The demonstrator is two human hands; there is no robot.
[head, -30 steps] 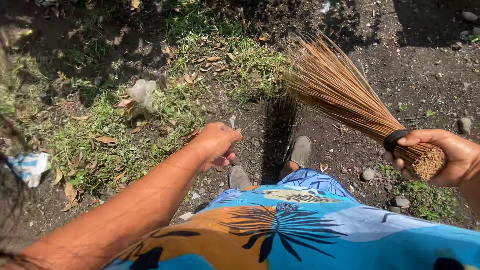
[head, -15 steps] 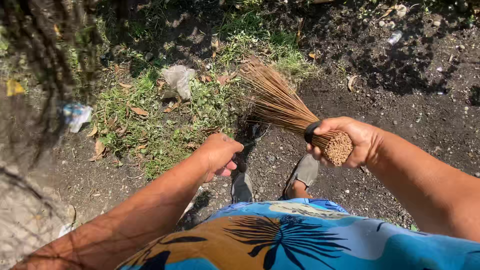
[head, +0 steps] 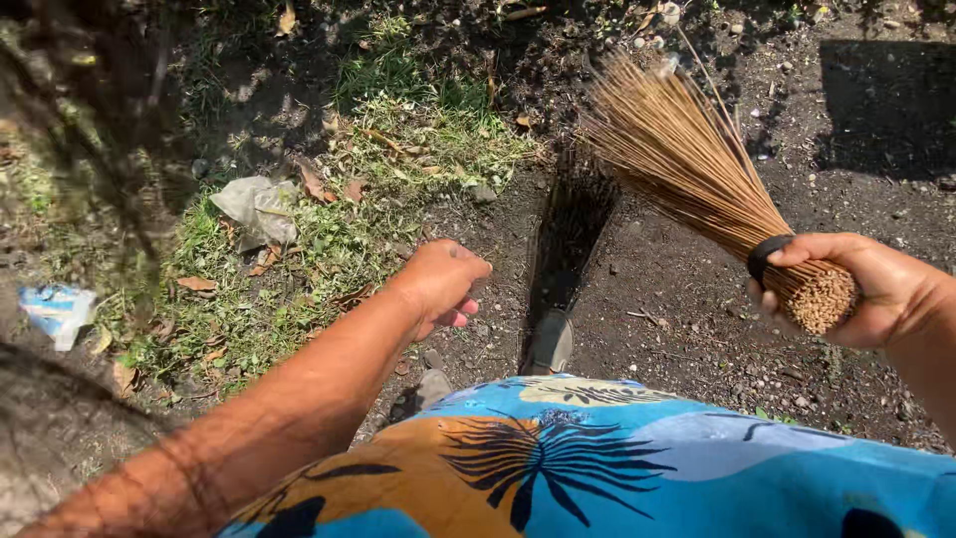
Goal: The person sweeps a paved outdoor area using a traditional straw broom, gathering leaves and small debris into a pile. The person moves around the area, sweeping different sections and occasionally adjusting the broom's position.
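A bundle broom of thin brown sticks (head: 687, 164) fans out up and to the left over dark soil, bound by a black band near its butt end. My right hand (head: 861, 289) grips that bound end at the right of the view. My left hand (head: 443, 284) hangs in a loose fist above the bare dirt beside the grass, holding nothing. Below both arms lies my blue and orange patterned garment (head: 558, 463), with a grey shoe (head: 551, 344) showing under it.
A grass patch (head: 329, 239) with dry leaves fills the left centre. A crumpled grey wrapper (head: 257, 206) lies on it and a blue-white scrap (head: 58, 311) at the far left. Stony dark soil (head: 697, 329) spreads right, shaded at the top.
The broom has swung from the centre back to the right, its tips lifted over the dark soil. My left fist has barely moved. The view has shifted slightly.
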